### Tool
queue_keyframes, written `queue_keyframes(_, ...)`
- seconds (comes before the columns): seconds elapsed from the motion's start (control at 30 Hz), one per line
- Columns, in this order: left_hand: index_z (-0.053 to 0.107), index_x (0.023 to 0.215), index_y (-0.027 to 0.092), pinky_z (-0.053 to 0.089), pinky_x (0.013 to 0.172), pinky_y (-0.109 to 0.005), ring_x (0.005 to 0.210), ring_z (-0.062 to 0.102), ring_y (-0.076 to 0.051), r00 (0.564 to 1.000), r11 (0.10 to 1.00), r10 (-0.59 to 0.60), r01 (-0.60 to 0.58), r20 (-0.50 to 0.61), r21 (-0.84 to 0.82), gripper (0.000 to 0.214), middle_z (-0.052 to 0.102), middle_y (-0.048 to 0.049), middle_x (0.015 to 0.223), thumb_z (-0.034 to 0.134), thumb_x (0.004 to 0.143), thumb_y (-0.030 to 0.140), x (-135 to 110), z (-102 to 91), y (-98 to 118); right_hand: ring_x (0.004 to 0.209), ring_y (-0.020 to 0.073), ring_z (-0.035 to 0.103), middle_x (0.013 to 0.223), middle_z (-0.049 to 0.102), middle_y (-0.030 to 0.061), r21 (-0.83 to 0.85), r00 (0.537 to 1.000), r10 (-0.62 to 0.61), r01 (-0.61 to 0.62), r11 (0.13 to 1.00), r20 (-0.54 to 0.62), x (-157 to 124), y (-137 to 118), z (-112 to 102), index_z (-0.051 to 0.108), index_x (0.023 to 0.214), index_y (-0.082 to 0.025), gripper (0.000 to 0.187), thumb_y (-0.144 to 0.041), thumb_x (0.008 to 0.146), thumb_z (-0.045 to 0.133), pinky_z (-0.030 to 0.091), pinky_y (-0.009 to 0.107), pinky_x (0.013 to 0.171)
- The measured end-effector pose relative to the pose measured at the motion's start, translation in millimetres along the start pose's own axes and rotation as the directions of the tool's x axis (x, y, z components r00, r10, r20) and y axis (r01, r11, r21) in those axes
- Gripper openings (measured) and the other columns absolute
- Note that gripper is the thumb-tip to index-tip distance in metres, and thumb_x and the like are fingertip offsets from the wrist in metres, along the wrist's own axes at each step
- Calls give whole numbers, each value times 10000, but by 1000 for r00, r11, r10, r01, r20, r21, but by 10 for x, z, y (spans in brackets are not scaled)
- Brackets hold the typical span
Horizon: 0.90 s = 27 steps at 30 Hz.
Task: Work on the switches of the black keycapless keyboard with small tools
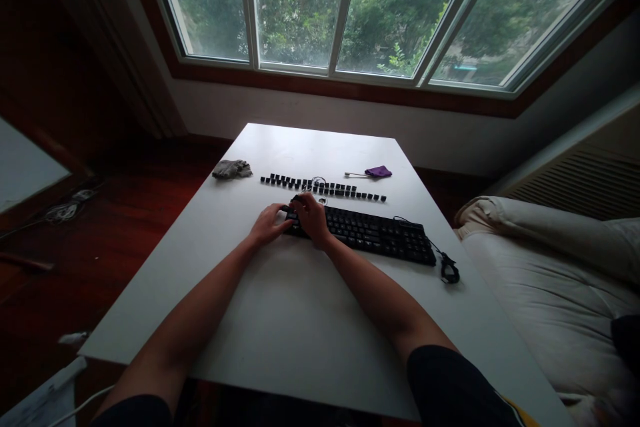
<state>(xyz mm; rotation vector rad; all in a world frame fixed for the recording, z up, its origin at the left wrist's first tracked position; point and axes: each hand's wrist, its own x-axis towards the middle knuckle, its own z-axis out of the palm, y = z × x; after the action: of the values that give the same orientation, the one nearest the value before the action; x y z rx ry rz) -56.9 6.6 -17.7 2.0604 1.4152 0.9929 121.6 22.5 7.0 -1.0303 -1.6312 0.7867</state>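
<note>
A black keyboard [373,230] lies at a slant across the middle of the white table. My left hand [270,221] grips its left end, the thumb along the near edge and the fingers at the far side. Over the keyboard's left part is my right hand [311,217], its fingers bent and drawn together at the far left corner; whatever they pinch is too small to make out. Beyond the keyboard, loose black keycaps [345,192] stand in two rows. A small ring-like thing [323,201] lies just past my right hand.
A crumpled grey cloth [233,169] rests at the table's left edge. On the far right are a purple cloth [379,172] and a thin stick [354,175]. The keyboard's bundled cable [449,269] sits by the right edge of the white table [280,320]. A pale couch [530,267] stands at right.
</note>
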Motion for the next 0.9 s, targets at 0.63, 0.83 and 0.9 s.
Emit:
queue_keyframes(0.63,658,854,198,493,746,-306,778,635,-185,954,922,-272,220,-128,-319,296,689,-22,818,616,818,490,62,13,-155,811,190,664,942,724,62,-225,961,-201,242,944,190,52,58,-110,659,975,-219,237,-405,960,513,484,288,778)
queue_keyframes(0.83,634,927,179,511,761,-308,794,649,-176,911,861,-368,260,-184,-436,309,707,-51,874,636,798,460,151,-54,-265,790,185,650,902,718,45,-297,972,-169,212,931,164,69,126,-146,659,1006,-228,226,-393,959,511,474,280,762)
queue_keyframes(0.9,627,1018,160,519,743,-305,784,658,-171,884,821,-422,279,-200,-499,362,721,-79,911,641,789,440,227,-86,-348,766,178,650,883,716,29,-280,982,-126,161,947,140,73,155,-158,652,1012,-236,212,-389,949,519,482,276,751)
